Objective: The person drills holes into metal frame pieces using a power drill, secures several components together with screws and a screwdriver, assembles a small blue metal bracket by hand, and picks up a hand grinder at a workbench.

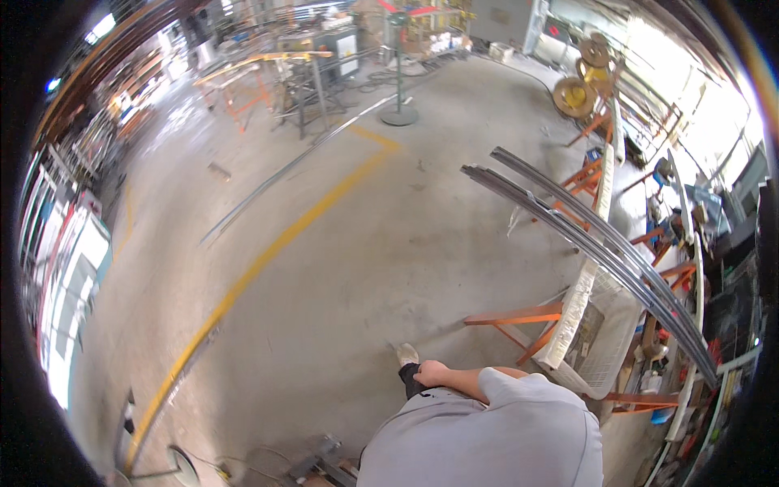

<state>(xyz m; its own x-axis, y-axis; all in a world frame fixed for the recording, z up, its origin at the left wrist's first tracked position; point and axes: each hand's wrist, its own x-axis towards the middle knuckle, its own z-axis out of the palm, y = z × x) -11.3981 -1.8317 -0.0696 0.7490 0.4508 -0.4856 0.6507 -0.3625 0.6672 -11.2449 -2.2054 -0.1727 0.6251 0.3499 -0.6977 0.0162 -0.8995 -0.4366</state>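
My right hand (431, 373) is low in front of me, beside the dark trouser leg (411, 380). Its fingers look loosely curled, and no object shows in them. The bare forearm comes from the short sleeve of a pale grey shirt (487, 438). One light shoe (406, 354) points forward on the concrete floor (349, 268). My left hand does not appear. To the right of my hand, beyond reach of its fingers, several long dark metal profiles (560, 217) lie across padded supports.
Orange trestles (519, 315) with a pale wrapped beam (574, 312) stand close on the right, beside a white crate (608, 341). A yellow line (268, 253) crosses the floor. Ahead are a round-based stand (398, 118) and long thin bars (300, 162). Yellow reels (573, 97) sit far right.
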